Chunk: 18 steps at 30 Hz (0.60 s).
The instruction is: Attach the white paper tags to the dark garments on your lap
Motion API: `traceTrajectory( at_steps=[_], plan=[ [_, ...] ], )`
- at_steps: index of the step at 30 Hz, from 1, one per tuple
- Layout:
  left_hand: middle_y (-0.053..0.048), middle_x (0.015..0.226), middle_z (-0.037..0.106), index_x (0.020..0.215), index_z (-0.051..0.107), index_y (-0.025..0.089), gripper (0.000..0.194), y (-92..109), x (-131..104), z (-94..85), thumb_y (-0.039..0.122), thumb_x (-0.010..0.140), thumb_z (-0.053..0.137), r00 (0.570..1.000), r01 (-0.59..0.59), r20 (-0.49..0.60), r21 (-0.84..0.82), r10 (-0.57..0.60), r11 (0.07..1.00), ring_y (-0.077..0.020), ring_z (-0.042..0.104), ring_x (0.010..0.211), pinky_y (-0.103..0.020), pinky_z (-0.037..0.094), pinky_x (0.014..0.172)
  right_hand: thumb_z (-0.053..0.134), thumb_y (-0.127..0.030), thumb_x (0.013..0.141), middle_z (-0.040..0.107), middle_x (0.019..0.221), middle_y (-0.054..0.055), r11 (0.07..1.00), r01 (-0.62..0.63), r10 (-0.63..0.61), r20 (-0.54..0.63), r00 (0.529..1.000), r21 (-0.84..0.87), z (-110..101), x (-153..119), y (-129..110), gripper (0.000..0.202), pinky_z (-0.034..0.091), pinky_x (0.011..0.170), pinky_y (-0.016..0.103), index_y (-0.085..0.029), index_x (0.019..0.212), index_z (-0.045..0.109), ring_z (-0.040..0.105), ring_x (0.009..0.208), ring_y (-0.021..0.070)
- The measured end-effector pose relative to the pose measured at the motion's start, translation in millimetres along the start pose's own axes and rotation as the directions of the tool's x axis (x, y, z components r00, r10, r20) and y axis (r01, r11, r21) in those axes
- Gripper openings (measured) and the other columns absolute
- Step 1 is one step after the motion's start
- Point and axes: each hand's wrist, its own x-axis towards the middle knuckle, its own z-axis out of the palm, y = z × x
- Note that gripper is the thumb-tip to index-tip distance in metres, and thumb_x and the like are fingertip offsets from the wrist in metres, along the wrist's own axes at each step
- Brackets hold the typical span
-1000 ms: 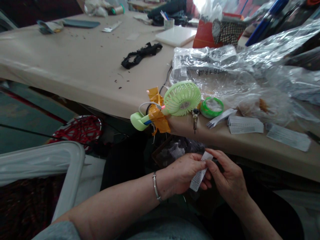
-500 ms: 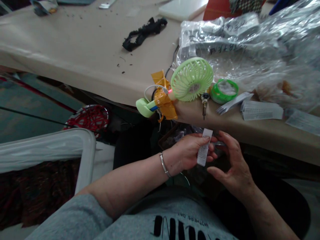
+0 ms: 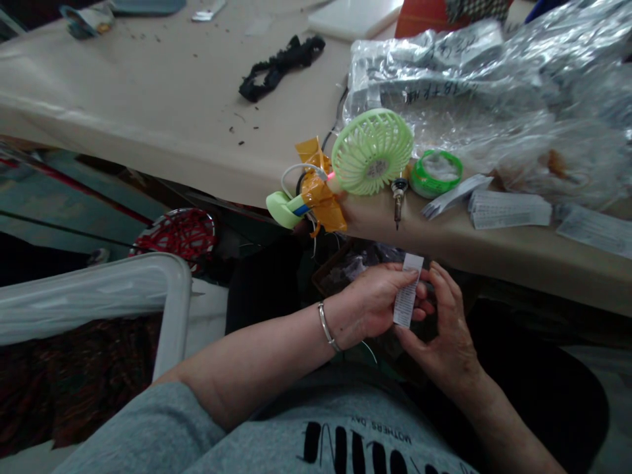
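Observation:
In my left hand (image 3: pixel 378 299) is a narrow white printed label (image 3: pixel 405 304), pinched under the thumb and lying across the fingers; whether it is one label or a thin stack I cannot tell. My right hand (image 3: pixel 442 329) is beside it with thumb and fingers apart in a curve, the thumb tip close to the label's lower end. Both hands are over my lap, just below the table edge. Above them a soldering iron tip (image 3: pixel 397 203) juts over that edge, beside a green handheld fan (image 3: pixel 372 155) bound with orange tape (image 3: pixel 323 197).
Stacks of white labels (image 3: pixel 511 209) and a green round tub (image 3: pixel 435 174) line the table's front right. Clear plastic bags (image 3: pixel 444 85) cover the area behind. A black strip of fabric (image 3: pixel 281 66) lies farther left. A white bin (image 3: pixel 172 289) with dark cloth stands at lower left.
My right hand has moved left, closer to the label, and its thumb now comes near the label's lower end. The left hand keeps its hold. The view has shifted slightly.

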Motion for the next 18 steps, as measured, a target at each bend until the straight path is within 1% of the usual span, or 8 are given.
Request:
traceTrajectory(
  at_steps=[8, 10, 12, 13, 14, 15, 17, 18],
  plan=[
    [0.001, 0.062, 0.055, 0.081, 0.058, 0.013, 0.017, -4, 3, -2.1, 0.018, 0.091, 0.045, 1.000, 0.015, 0.007, 0.027, -0.015, 1.000, -0.0097, 0.057, 0.049, -0.022, 0.047, 0.050, 0.069, -0.030, 0.078, 0.035, 0.146, 0.014, 0.997, -0.065, 0.066, -0.003, 0.998, 0.045, 1, -5, 0, 0.084, 0.036, 0.108, 0.057, -0.024, 0.148, 0.022, 0.035, 0.136, 0.0319],
    [0.002, 0.061, 0.054, 0.082, 0.058, 0.014, 0.017, -3, 1, -0.5, 0.019, 0.091, 0.046, 1.000, 0.006, 0.005, 0.043, -0.006, 0.999, -0.0095, 0.056, 0.048, -0.021, 0.046, 0.050, 0.071, -0.032, 0.076, 0.034, 0.147, 0.013, 0.993, -0.083, 0.083, 0.005, 0.997, 0.087, 0, -7, 1, 0.087, 0.036, 0.109, 0.056, -0.026, 0.148, 0.023, 0.034, 0.137, 0.0323],
    [0.002, 0.059, 0.053, 0.084, 0.059, 0.014, 0.015, -2, -3, 1.9, 0.022, 0.090, 0.048, 1.000, -0.002, 0.001, 0.067, 0.002, 0.998, -0.0092, 0.056, 0.048, -0.020, 0.044, 0.049, 0.071, -0.034, 0.076, 0.034, 0.149, 0.011, 0.970, -0.153, 0.155, 0.003, 0.988, 0.187, -2, -9, 3, 0.085, 0.038, 0.108, 0.054, -0.029, 0.147, 0.025, 0.036, 0.136, 0.0319],
    [0.003, 0.058, 0.053, 0.086, 0.059, 0.014, 0.014, -2, -5, 3.1, 0.024, 0.089, 0.050, 1.000, -0.008, 0.001, 0.082, 0.008, 0.997, -0.0090, 0.055, 0.048, -0.019, 0.043, 0.048, 0.069, -0.035, 0.078, 0.036, 0.148, 0.010, 0.938, -0.214, 0.223, -0.002, 0.975, 0.273, -3, -10, 6, 0.080, 0.040, 0.106, 0.052, -0.030, 0.146, 0.027, 0.040, 0.133, 0.0308],
    [0.003, 0.058, 0.053, 0.087, 0.059, 0.014, 0.014, -3, -8, 4.2, 0.027, 0.087, 0.054, 1.000, -0.018, 0.004, 0.097, 0.018, 0.995, -0.0085, 0.055, 0.047, -0.019, 0.042, 0.047, 0.066, -0.035, 0.081, 0.040, 0.145, 0.010, 0.881, -0.286, 0.307, 0.007, 0.952, 0.377, -5, -9, 9, 0.073, 0.044, 0.103, 0.049, -0.031, 0.145, 0.031, 0.045, 0.130, 0.0291],
    [0.004, 0.057, 0.052, 0.087, 0.059, 0.014, 0.016, -4, -10, 5.1, 0.030, 0.085, 0.057, 1.000, -0.026, 0.015, 0.114, 0.024, 0.993, -0.0079, 0.054, 0.046, -0.018, 0.041, 0.046, 0.063, -0.036, 0.083, 0.046, 0.141, 0.010, 0.796, -0.359, 0.392, 0.037, 0.919, 0.488, -7, -6, 12, 0.065, 0.048, 0.098, 0.045, -0.031, 0.142, 0.036, 0.051, 0.124, 0.0270],
    [0.004, 0.057, 0.052, 0.084, 0.058, 0.014, 0.021, -6, -14, 6.2, 0.034, 0.081, 0.063, 0.998, -0.040, 0.054, 0.145, 0.032, 0.989, -0.0079, 0.054, 0.046, -0.017, 0.040, 0.044, 0.061, -0.038, 0.084, 0.059, 0.126, 0.009, 0.570, -0.484, 0.511, 0.174, 0.842, 0.664, -12, 2, 20, 0.050, 0.054, 0.087, 0.036, -0.029, 0.132, 0.049, 0.062, 0.109, 0.0232],
    [0.004, 0.057, 0.052, 0.082, 0.057, 0.014, 0.023, -7, -16, 6.6, 0.036, 0.079, 0.064, 0.996, -0.045, 0.079, 0.157, 0.033, 0.987, -0.0082, 0.054, 0.046, -0.017, 0.040, 0.044, 0.063, -0.039, 0.083, 0.065, 0.117, 0.008, 0.457, -0.534, 0.525, 0.268, 0.807, 0.712, -15, 7, 23, 0.044, 0.055, 0.082, 0.033, -0.028, 0.125, 0.056, 0.065, 0.101, 0.0215]
  ],
)
